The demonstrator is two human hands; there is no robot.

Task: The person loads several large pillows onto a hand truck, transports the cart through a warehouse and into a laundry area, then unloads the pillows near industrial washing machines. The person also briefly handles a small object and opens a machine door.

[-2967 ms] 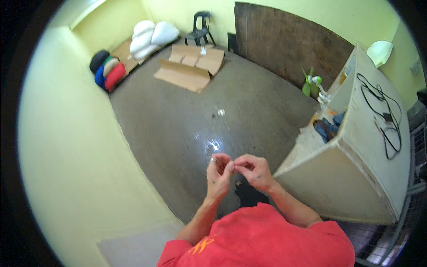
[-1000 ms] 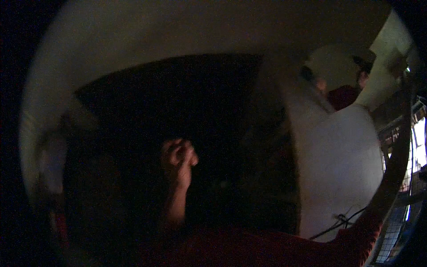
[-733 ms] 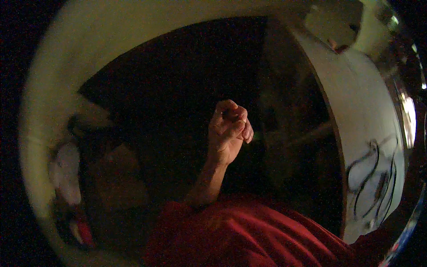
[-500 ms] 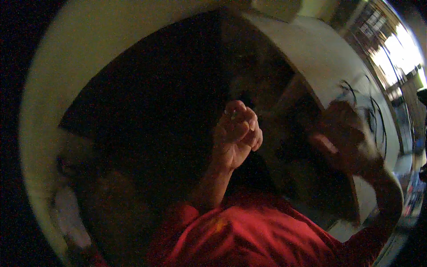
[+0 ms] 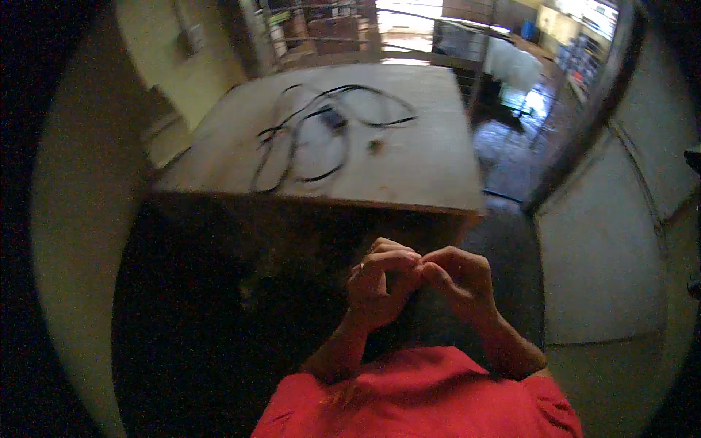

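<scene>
My left hand (image 5: 378, 283) and my right hand (image 5: 466, 283) meet at the fingertips in front of my red shirt (image 5: 431, 398). Both have thumb and forefinger pinched together. Anything between the fingertips is too small or too dim to make out. Beyond them, on a pale tabletop (image 5: 431, 171), lies a loosely looped black cable (image 5: 294, 157) with a small dark box-shaped piece (image 5: 332, 117) among its loops. To the right of the cable sits a small dark object (image 5: 375, 147) whose kind is unclear. Neither hand touches the table.
Deep shadow hides what lies below the table's near edge (image 5: 314, 198). A wall (image 5: 171, 58) with a fitting stands at left, a pale panel (image 5: 599, 270) at right. Past the table are a barred opening (image 5: 328, 36) and a bright doorway with a pale bundle (image 5: 513, 66).
My view has swung toward the table, bringing it to the middle. My right hand has come from beside the table to meet my left hand at the fingertips.
</scene>
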